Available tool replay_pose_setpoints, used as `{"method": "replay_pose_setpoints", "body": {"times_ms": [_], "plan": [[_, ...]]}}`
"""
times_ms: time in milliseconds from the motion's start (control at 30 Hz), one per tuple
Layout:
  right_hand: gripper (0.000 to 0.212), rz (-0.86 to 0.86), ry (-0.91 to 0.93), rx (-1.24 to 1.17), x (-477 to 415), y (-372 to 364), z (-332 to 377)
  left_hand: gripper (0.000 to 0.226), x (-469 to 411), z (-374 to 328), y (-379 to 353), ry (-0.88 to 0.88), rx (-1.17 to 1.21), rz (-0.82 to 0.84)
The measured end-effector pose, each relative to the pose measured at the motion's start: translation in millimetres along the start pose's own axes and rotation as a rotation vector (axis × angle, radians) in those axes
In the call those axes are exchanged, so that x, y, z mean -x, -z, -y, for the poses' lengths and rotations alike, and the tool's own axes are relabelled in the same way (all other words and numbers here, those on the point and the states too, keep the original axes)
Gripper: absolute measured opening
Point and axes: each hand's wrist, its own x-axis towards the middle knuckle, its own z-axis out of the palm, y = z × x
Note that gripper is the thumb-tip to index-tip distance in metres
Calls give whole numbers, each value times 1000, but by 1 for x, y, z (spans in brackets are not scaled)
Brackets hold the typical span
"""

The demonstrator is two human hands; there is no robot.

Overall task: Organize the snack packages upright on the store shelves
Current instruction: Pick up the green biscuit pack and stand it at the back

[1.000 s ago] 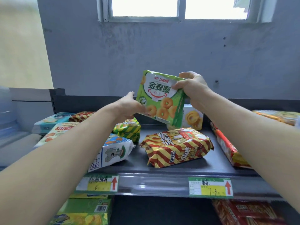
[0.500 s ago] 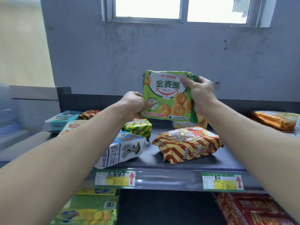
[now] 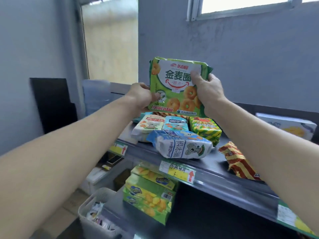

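Note:
A green biscuit package (image 3: pixel 174 83) with ring cookies printed on it is upright in the air above the top shelf (image 3: pixel 212 171). My left hand (image 3: pixel 141 98) grips its lower left edge. My right hand (image 3: pixel 206 90) grips its right side, thumb on the front. Below it several snack packs lie flat on the shelf: a white and blue bear pack (image 3: pixel 181 145) at the front, a white pack (image 3: pixel 146 126), a teal pack (image 3: pixel 175 124) and a green and yellow striped pack (image 3: pixel 205 129).
A red and yellow striped bag (image 3: pixel 236 161) lies at the shelf's right front, partly behind my right forearm. A white box (image 3: pixel 286 125) stands at the far right. Green boxes (image 3: pixel 150 194) fill the lower shelf. A grey basket (image 3: pixel 93 216) sits on the floor at the left.
The view has swung left and the shelf now runs at a slant. Both hands have carried the green package toward the left end of the shelf, above the flat packs.

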Motion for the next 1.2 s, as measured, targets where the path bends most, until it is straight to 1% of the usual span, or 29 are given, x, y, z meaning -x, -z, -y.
{"method": "replay_pose_setpoints", "body": {"times_ms": [67,100,200,267,367,467,567,733,967,1200], "plan": [[25,49,-19,-6,2,-19,-2,30,8,1,19,26,-15,-64],[27,78,-36,-13,4,-28,-3,34,12,1,27,33,-27,-88],[31,155,-87,-33,9,-52,-4,23,18,3,52,44,-52,-145],[27,191,-96,-22,11,-65,-4,16,18,6,66,45,-47,-174],[19,227,-106,-13,9,-83,-2,19,13,10,82,41,-21,-201],[20,232,-127,13,4,-101,-3,18,1,16,96,39,-21,-205],[24,205,-138,28,-4,-120,-8,15,-19,26,110,42,-20,-174],[30,116,-183,71,-19,-153,-17,15,-62,46,133,41,-6,-77],[28,33,-213,152,-32,-196,-32,21,-109,69,164,54,21,34],[27,9,-224,202,-40,-217,-38,18,-135,82,178,59,50,58]]}}
